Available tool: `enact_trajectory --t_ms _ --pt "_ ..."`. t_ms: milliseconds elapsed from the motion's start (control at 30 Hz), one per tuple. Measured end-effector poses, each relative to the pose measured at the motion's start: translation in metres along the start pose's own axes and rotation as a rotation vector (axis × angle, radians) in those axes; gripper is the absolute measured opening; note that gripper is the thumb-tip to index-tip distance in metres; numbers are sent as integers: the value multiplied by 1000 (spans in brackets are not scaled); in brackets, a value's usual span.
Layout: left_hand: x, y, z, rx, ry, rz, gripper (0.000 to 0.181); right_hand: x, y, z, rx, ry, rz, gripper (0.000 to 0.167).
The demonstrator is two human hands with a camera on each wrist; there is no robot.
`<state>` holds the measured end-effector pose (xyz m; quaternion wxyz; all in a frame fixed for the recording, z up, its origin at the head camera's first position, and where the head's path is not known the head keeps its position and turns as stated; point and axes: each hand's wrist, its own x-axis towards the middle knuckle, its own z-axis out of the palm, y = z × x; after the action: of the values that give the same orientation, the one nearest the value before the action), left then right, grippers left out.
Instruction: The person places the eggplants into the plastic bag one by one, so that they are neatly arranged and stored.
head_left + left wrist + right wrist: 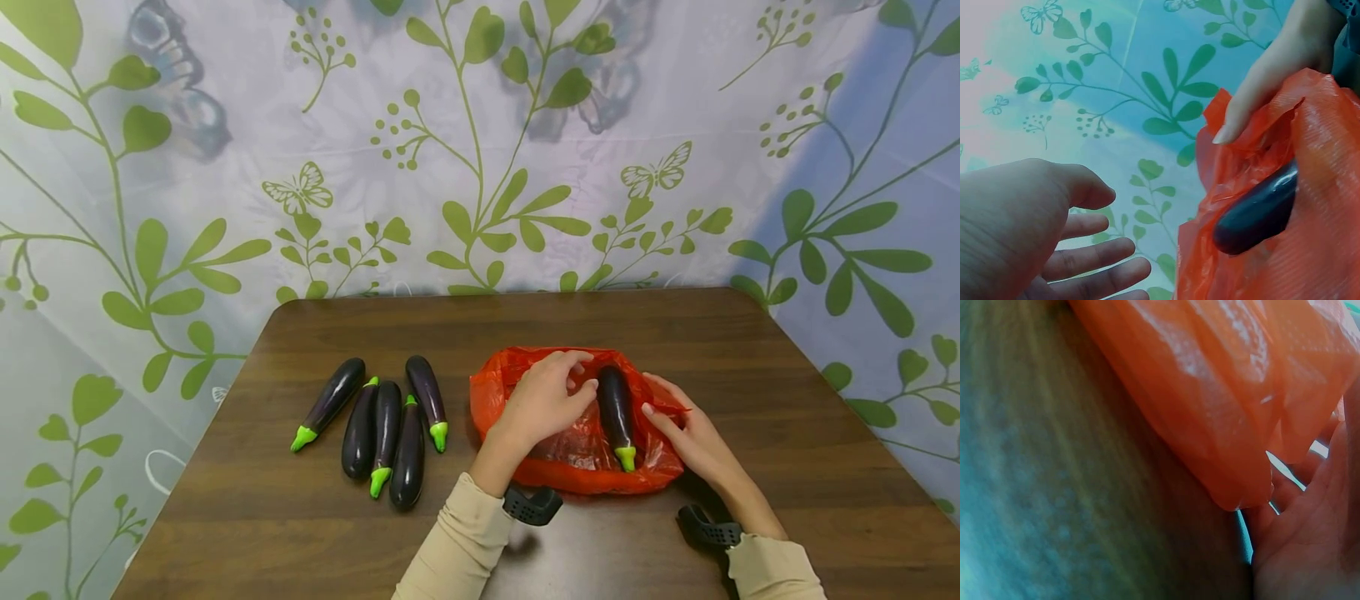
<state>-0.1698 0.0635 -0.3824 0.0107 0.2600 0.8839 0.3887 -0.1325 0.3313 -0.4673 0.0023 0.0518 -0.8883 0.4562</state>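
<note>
brown tabletop (225,517) below, left hand (542,398) hovers — fingers parted — and right hand (693,437) (palm inward) pinches red bag (489,398).

Six eggplants (387,425) were visible in all: five lay on the one counter (262,533), and one lay inside the one red plastic bag (491,396). Six green stem caps (380,482) could be counted, one to each eggplant. One left hand (542,398) and one right hand (692,435) were in view, two in all. There were also two beige sleeves (461,542) and two black wristbands (534,507), one of each per side. On the patterned backdrop (480,108) behind, two green butterfly outlines (298,190) showed in the head view; the greyish butterflies (176,79) there were too blurred to count.
</note>
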Motion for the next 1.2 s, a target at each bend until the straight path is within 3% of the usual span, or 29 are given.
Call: enact_trajectory --t_ms 567,800,1200 --pt "-9 -7 -34 -39 68 -25 40 -1 1 1 0 -4 0 64" --pt "-10 -17 -48 -57 131 -19 40 0 1 -1 -4 8 -12 64" --pt "-19 -33 -69 -99 200 -66 40 1 1 -2 -19 -3 -2 63"
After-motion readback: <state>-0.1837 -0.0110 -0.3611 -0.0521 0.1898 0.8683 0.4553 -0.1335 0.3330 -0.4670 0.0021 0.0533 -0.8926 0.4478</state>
